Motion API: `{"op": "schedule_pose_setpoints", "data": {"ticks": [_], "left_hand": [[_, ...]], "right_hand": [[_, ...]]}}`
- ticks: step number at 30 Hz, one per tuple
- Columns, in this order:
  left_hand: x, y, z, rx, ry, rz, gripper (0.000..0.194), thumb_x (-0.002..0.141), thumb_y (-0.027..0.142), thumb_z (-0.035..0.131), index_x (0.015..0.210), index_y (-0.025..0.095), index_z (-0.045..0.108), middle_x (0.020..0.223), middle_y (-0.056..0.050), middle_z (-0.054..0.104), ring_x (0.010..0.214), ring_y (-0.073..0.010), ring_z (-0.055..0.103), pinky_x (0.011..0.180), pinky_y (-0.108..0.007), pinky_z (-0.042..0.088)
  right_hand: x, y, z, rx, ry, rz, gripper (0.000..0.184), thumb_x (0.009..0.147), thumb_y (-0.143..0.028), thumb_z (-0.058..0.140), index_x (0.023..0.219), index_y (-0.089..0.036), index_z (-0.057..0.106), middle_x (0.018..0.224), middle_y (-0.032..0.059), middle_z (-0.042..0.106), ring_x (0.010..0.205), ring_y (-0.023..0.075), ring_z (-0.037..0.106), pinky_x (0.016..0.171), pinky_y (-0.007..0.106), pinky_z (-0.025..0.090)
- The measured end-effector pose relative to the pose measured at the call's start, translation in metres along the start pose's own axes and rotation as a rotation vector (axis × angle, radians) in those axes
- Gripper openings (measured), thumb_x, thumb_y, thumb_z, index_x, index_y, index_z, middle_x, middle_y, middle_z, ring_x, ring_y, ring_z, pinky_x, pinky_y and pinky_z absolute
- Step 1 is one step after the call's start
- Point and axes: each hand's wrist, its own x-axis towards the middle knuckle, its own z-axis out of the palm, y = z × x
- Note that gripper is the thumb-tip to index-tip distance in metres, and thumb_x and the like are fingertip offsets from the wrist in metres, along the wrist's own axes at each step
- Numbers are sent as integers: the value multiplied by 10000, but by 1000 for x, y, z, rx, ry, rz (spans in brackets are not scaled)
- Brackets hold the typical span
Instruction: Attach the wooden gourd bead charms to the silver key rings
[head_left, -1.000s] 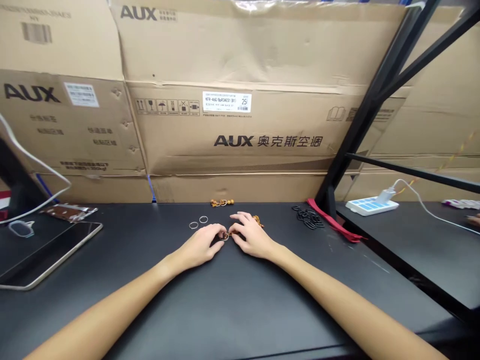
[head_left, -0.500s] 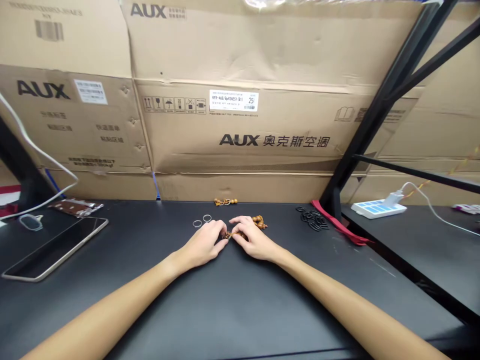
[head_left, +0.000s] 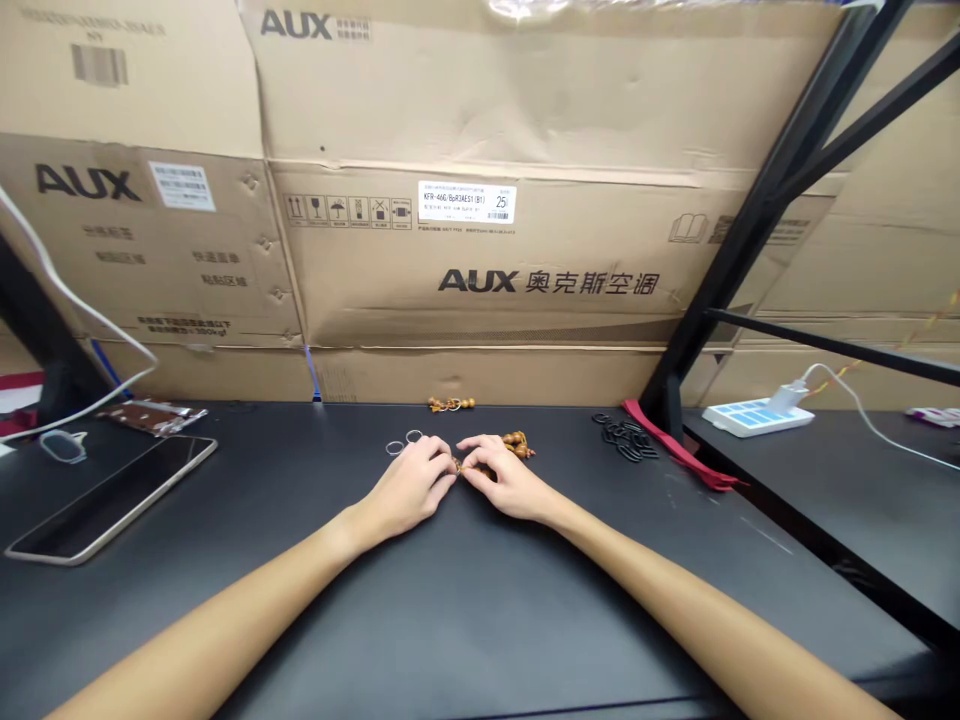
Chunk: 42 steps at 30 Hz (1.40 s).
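Note:
Close together over the middle of the black table, my left hand (head_left: 409, 485) and my right hand (head_left: 508, 478) both have their fingertips pinched on a small brown wooden gourd pendant with a cord (head_left: 459, 467). Most of that pendant is hidden by the fingers, so its exact shape and any ring on it are hard to make out. Beyond my left hand lie two silver key rings (head_left: 394, 448), one partly covered by the hand. Just behind my right hand rest more wooden gourd pendants with cords (head_left: 517, 442).
A gourd pendant with a ring (head_left: 450, 404) lies at the back edge by the cardboard (head_left: 480, 375). To the right are black loops (head_left: 630, 438), a red strap (head_left: 679, 450) and a white power strip (head_left: 757, 415). A phone (head_left: 112, 497) and a brown packet (head_left: 154, 415) lie left.
My left hand has shifted slightly up and right, closer to my right hand, and now covers part of one key ring. The right hand has hardly moved.

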Motion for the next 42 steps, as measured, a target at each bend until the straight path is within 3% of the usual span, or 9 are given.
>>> {"op": "schedule_pose_setpoints", "data": {"ticks": [12, 18, 29, 38, 42], "left_hand": [[2, -4, -1, -116, -46, -27, 153, 913, 223, 497, 871, 207, 643, 1029, -52, 538, 954, -195, 526, 905, -361, 446], [0, -3, -2, -134, -41, -67, 111, 879, 284, 561, 852, 196, 625, 1049, -54, 544, 960, -200, 530, 906, -367, 449], [2, -5, -1, -145, -47, -48, 166, 906, 257, 502, 850, 207, 651, 1060, -57, 556, 978, -204, 535, 925, -374, 447], [0, -3, 0, -142, -25, -37, 161, 913, 235, 488, 857, 195, 633, 1050, -61, 561, 976, -199, 532, 924, -372, 450], [1, -3, -1, -120, -48, -26, 187, 920, 232, 474, 874, 205, 653, 1064, -65, 562, 988, -209, 527, 930, -383, 441]], "right_hand": [[0, 11, 0, -139, 66, -46, 129, 875, -134, 510, 780, -181, 583, 1097, 114, 597, 1143, 240, 473, 982, 451, 405], [-1, 5, 0, -90, 33, -43, 106, 878, -155, 529, 797, -188, 587, 1143, 106, 579, 1139, 228, 487, 979, 442, 418], [0, 10, 0, -132, 68, -34, 123, 872, -149, 513, 788, -193, 591, 1106, 109, 594, 1132, 245, 490, 969, 471, 420], [-1, 0, 1, -85, 18, -89, 77, 874, -175, 546, 831, -198, 605, 1157, 98, 574, 1146, 230, 479, 998, 447, 408], [0, 9, 0, -126, 67, -45, 111, 874, -173, 531, 794, -196, 604, 1129, 102, 588, 1127, 239, 489, 983, 466, 412]]}}
